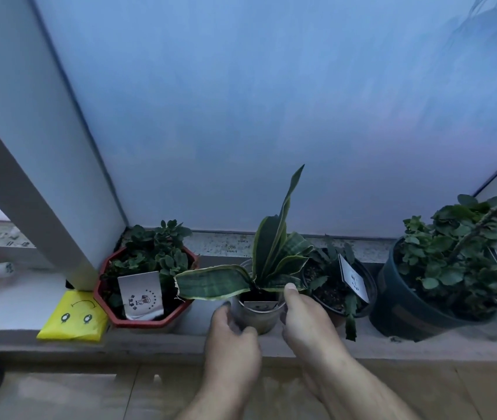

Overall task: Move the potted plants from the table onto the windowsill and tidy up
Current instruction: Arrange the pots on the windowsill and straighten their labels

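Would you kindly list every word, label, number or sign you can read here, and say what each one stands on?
"HUALU", or close to it, twice in tiny print on the window frame strip; not sure of the letters.
White card in the red pot: small figure and ring of dots, no legible words.
White tag in the black pot: print too small.
Yellow packet: drawn face only, no text.
Label on the bottle: blurred.
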A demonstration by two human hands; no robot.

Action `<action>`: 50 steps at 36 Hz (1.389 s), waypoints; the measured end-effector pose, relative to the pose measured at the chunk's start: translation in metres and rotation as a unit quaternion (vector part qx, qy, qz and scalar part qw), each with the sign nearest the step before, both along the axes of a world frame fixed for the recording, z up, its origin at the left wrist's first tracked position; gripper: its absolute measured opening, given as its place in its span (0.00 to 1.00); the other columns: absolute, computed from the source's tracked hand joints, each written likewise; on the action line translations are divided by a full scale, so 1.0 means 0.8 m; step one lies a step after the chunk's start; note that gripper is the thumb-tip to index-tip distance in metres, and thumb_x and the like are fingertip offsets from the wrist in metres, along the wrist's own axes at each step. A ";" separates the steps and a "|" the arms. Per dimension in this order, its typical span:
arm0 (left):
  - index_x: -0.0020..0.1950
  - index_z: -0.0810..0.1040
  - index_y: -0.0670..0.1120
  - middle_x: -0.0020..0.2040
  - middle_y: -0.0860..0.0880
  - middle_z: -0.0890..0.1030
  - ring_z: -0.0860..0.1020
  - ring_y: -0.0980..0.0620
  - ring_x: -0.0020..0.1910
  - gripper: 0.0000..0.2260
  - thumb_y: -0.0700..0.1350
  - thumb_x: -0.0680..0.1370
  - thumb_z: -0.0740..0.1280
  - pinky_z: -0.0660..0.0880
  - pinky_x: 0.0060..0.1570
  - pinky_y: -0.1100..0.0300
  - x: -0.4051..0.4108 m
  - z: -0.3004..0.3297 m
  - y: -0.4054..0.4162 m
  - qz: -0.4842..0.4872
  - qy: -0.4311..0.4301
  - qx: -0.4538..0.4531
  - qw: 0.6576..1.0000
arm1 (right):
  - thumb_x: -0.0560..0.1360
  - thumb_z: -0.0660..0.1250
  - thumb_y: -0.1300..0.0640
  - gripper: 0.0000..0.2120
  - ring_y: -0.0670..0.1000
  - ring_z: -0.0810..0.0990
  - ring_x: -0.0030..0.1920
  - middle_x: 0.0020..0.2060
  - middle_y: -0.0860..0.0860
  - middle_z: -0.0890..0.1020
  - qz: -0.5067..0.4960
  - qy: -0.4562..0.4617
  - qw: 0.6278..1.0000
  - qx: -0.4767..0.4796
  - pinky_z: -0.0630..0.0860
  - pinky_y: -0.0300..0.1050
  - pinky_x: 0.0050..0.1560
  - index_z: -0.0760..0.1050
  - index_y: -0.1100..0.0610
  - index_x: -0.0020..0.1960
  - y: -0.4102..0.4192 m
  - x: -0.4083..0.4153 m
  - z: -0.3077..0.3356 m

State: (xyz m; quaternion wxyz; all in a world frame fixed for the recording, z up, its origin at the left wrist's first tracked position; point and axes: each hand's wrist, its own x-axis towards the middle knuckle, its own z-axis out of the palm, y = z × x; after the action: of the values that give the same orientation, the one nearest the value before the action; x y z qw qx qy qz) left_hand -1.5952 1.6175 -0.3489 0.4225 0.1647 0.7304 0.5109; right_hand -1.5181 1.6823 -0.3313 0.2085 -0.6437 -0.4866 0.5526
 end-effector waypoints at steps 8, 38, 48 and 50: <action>0.53 0.74 0.57 0.55 0.56 0.80 0.79 0.59 0.51 0.15 0.37 0.76 0.67 0.76 0.56 0.58 0.075 0.046 -0.001 0.058 -0.058 0.042 0.996 | 0.83 0.58 0.49 0.21 0.57 0.86 0.48 0.42 0.58 0.87 -0.010 0.043 0.999 -0.018 0.79 0.60 0.56 0.82 0.61 0.45 -0.033 0.053 0.057; 0.68 0.70 0.55 0.62 0.58 0.74 0.76 0.63 0.53 0.17 0.43 0.80 0.65 0.76 0.61 0.49 0.137 0.065 0.042 -0.064 0.039 0.082 0.994 | 0.80 0.64 0.49 0.10 0.51 0.85 0.54 0.51 0.50 0.87 -0.132 0.090 0.987 -0.025 0.77 0.53 0.60 0.81 0.52 0.55 -0.061 0.256 0.109; 0.64 0.73 0.54 0.61 0.55 0.77 0.77 0.56 0.59 0.15 0.42 0.79 0.67 0.77 0.61 0.46 0.149 0.053 0.054 -0.002 0.049 0.046 0.998 | 0.79 0.63 0.43 0.10 0.48 0.85 0.52 0.41 0.45 0.86 -0.022 0.104 0.994 0.000 0.78 0.57 0.62 0.80 0.46 0.46 0.014 0.242 0.065; 0.63 0.74 0.53 0.60 0.55 0.78 0.78 0.55 0.58 0.14 0.41 0.79 0.67 0.80 0.54 0.49 0.154 0.055 0.051 0.004 0.050 0.027 0.998 | 0.80 0.62 0.43 0.09 0.47 0.84 0.50 0.38 0.44 0.83 -0.004 0.115 0.993 -0.010 0.78 0.56 0.61 0.78 0.45 0.47 0.024 0.239 0.057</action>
State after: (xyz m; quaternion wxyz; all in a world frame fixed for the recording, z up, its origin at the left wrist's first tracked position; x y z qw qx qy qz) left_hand -1.4718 1.6584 -0.3050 0.3791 0.1984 0.7372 0.5230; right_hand -1.3272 1.7019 -0.2853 0.2592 -0.5799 -0.4509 0.6271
